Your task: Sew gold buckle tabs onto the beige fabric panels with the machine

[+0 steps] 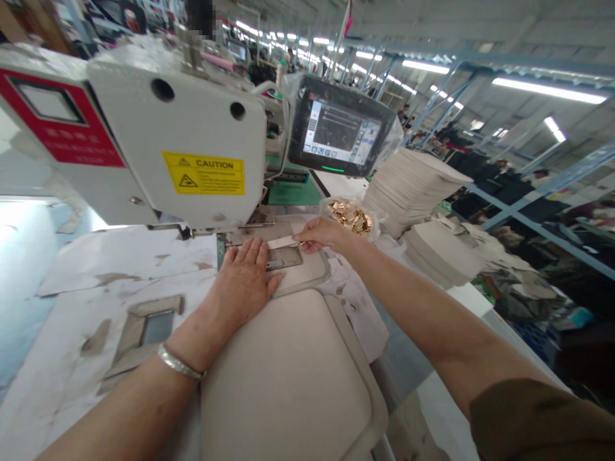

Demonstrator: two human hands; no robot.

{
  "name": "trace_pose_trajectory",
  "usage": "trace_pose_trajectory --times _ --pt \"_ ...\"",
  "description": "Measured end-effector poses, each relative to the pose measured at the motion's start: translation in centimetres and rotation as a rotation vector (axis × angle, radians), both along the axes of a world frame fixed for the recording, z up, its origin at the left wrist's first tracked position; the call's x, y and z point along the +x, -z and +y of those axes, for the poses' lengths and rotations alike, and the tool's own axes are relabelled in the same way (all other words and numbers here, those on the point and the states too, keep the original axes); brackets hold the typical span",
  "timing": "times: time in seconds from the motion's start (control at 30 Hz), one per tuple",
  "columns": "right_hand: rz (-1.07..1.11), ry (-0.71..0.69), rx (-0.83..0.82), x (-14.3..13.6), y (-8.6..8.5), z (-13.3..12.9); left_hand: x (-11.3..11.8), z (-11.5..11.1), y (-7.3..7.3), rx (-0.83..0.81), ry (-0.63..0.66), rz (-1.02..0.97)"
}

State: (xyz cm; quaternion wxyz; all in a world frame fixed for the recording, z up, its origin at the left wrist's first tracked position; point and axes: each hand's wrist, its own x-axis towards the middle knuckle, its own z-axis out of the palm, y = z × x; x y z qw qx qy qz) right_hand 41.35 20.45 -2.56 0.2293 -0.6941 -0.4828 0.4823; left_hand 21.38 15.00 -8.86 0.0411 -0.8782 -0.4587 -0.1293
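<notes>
My left hand (pixel 247 278) lies flat, fingers stretched out, at the left side of a metal frame (pixel 288 257) under the sewing machine head (pixel 177 134). Between the thumb and fingers of my right hand (pixel 319 234) is the right end of a narrow beige strip (pixel 282 242), which crosses the frame's upper edge. The strip's left end meets my left fingertips. Beneath the frame is a beige panel (pixel 307 272) with rounded corners. Larger beige panels (pixel 293 378) lie overlapped nearer to me, below my left hand.
A bag of gold-coloured metal pieces (pixel 353 218) sits behind my right hand. Tall stacks of beige panels (pixel 408 186) stand at the right. A lit control screen (pixel 341 131) is behind. Another rectangular frame (pixel 144 330) lies on the left of the table.
</notes>
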Motion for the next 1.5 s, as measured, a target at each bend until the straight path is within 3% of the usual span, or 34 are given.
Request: trace_pose_trajectory --times 0.13,0.23,0.3,0.47,0.67,1.3,1.5 --pt "-0.316 -0.068 0.047 -1.5 -0.9 -0.6 0.0 -0.1 0.0 -0.001 -0.002 0.000" --pt "-0.408 -0.102 0.090 -2.1 -1.2 -0.8 -0.1 0.0 0.2 0.005 -0.001 -0.012" --pt "-0.328 -0.090 0.104 -1.8 -1.2 -0.7 -0.1 0.0 0.3 0.009 0.002 -0.023" --pt "0.117 -0.052 -0.013 0.0 -1.1 0.2 -0.2 0.1 0.4 0.014 0.012 -0.024" --pt "0.232 -0.068 -0.145 1.2 -0.2 0.9 -0.1 0.1 0.4 0.013 0.000 -0.002" --pt "0.043 -0.050 -0.113 0.5 0.2 1.1 -0.1 0.1 0.3 0.010 0.004 -0.003" --pt "-0.216 -0.067 -0.018 -0.6 0.5 0.8 0.0 0.0 0.1 0.004 -0.003 0.010"
